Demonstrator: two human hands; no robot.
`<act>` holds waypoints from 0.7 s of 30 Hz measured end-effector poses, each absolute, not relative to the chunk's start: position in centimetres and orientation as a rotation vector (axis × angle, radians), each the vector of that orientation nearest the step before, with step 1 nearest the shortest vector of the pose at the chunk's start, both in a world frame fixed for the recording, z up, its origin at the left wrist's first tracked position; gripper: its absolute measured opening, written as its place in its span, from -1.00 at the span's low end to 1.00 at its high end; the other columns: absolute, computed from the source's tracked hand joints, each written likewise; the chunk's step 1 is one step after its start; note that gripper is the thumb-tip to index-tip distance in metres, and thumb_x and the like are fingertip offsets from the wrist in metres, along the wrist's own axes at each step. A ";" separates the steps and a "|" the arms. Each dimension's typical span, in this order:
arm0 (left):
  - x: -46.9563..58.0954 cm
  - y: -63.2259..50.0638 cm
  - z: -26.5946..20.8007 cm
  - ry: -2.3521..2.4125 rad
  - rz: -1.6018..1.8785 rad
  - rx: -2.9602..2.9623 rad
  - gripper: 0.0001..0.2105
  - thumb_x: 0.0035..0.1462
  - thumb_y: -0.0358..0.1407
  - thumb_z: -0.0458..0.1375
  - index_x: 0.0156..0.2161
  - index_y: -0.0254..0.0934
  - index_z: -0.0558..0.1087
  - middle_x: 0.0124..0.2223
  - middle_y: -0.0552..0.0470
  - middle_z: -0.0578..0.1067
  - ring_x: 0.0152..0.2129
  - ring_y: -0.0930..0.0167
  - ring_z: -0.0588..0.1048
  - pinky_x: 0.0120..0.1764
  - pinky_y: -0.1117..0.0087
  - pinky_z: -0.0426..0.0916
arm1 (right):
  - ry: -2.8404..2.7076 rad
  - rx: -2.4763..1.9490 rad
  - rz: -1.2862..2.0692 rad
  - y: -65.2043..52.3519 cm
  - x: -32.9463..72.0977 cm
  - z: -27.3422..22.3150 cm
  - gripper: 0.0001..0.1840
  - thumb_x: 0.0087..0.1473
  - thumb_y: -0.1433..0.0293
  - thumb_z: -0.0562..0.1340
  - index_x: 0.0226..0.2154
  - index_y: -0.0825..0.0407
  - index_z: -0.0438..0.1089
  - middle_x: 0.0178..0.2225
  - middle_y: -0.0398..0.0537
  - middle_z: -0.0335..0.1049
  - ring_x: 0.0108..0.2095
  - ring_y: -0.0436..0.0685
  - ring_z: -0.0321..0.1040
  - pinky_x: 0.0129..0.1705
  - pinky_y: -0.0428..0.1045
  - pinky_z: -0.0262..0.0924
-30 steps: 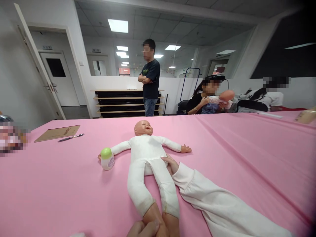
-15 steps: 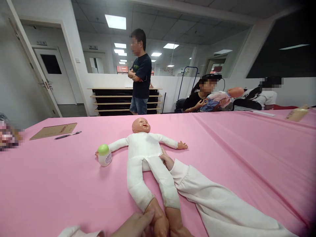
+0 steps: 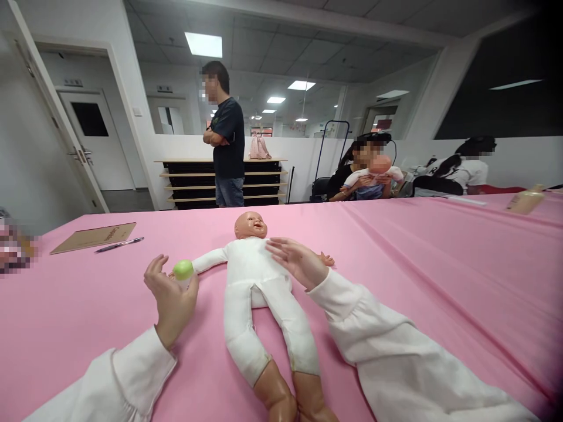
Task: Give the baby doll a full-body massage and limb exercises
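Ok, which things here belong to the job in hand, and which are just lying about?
Seem part of the job:
- doll, right hand over its chest and arm
- green-capped bottle, left hand open at it

Seem just lying about:
- notebook
- pen
- tan bottle

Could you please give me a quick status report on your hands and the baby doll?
Left hand open, partly hiding green-capped bottle. Right hand open by baby doll's chest, contact unclear. Doll face-up on pink cloth.
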State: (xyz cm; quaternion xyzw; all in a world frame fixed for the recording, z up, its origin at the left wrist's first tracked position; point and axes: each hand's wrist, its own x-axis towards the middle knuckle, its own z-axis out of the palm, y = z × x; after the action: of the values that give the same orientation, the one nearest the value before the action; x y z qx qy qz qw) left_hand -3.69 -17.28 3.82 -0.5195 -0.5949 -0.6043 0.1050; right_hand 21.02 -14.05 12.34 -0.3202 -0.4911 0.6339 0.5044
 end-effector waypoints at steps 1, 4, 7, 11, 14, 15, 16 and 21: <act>-4.3 -16.3 3.2 -1.844 -1.740 -1.505 -0.33 -0.12 -0.18 0.17 0.08 -0.35 0.02 0.10 -0.27 0.10 0.08 0.13 0.08 -0.01 0.08 0.15 | -1.127 -0.747 1.729 -14.4 20.6 13.2 -0.65 -0.14 0.37 0.12 -0.23 0.14 0.32 -0.10 0.11 0.33 -0.02 0.14 0.27 0.09 0.08 0.05; -5.0 -15.1 1.4 -2.143 -1.723 -1.596 -0.35 -0.05 -0.19 0.14 0.12 -0.33 -0.01 0.08 -0.23 0.18 -0.02 0.17 0.26 -0.06 0.12 0.22 | -0.893 -0.624 2.151 -16.1 18.6 14.3 -0.63 -0.04 0.39 0.03 -0.16 0.24 0.23 -0.09 0.19 0.31 -0.05 0.09 0.32 0.08 0.00 0.06; -4.6 -15.6 0.9 -2.062 -1.629 -1.830 -0.46 0.04 -0.23 0.08 0.12 -0.27 0.05 0.05 -0.16 0.28 -0.08 0.21 0.33 -0.11 0.19 0.25 | -0.760 -0.695 2.291 -17.6 16.7 12.6 -0.54 0.04 0.32 0.00 -0.06 0.31 0.13 -0.12 0.22 0.32 -0.13 0.09 0.37 0.07 -0.01 0.07; -2.9 -17.6 1.7 -1.373 -1.280 -1.942 -0.67 0.11 -0.40 0.02 0.01 -0.18 0.27 -0.04 -0.06 0.42 -0.07 0.25 0.35 -0.07 0.22 0.14 | -0.588 -0.839 2.330 -18.5 15.7 9.9 -0.40 0.12 0.18 -0.07 0.01 0.37 0.05 -0.20 0.24 0.34 -0.21 0.09 0.40 0.03 -0.01 0.10; -1.2 -19.7 2.8 -0.915 -1.107 -1.930 -0.64 0.10 -0.51 0.02 -0.08 -0.03 0.39 -0.05 0.06 0.46 -0.05 0.32 0.34 -0.03 0.27 0.03 | -0.471 -0.714 2.382 -19.0 15.7 9.8 -0.38 0.18 0.13 -0.17 -0.03 0.36 0.13 -0.27 0.19 0.36 -0.24 0.08 0.38 -0.03 -0.02 0.14; -0.6 -20.2 3.2 -0.847 -1.067 -1.928 -0.63 0.09 -0.51 0.03 -0.09 0.02 0.40 -0.05 0.09 0.47 -0.04 0.33 0.34 -0.04 0.29 0.01 | -0.440 -0.686 2.392 -19.2 15.7 10.0 -0.39 0.19 0.14 -0.19 -0.04 0.34 0.15 -0.28 0.17 0.36 -0.25 0.08 0.38 -0.06 -0.02 0.15; -0.2 -20.7 3.5 -0.813 -1.036 -1.924 -0.64 0.09 -0.49 0.04 -0.10 0.05 0.41 -0.06 0.11 0.47 -0.04 0.33 0.33 -0.05 0.30 0.01 | -0.419 -0.674 2.397 -19.3 15.6 10.3 -0.40 0.20 0.14 -0.21 -0.04 0.32 0.16 -0.28 0.16 0.36 -0.27 0.07 0.37 -0.09 -0.01 0.17; 0.5 -21.5 4.2 -0.817 -0.962 -1.890 -0.69 0.11 -0.41 0.05 -0.11 0.06 0.42 -0.08 0.11 0.48 -0.07 0.34 0.35 -0.08 0.33 0.02 | -0.475 -0.631 2.420 -19.7 15.5 10.6 -0.38 0.21 0.15 -0.24 -0.01 0.31 0.15 -0.24 0.16 0.36 -0.28 0.08 0.37 -0.09 0.00 0.15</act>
State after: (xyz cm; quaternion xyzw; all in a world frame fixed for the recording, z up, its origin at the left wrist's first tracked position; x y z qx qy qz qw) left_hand 0.48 -21.45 4.16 -0.7544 -0.3260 -0.3840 0.4208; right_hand 15.50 -19.69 10.64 -0.2371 -0.1782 0.9088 0.2934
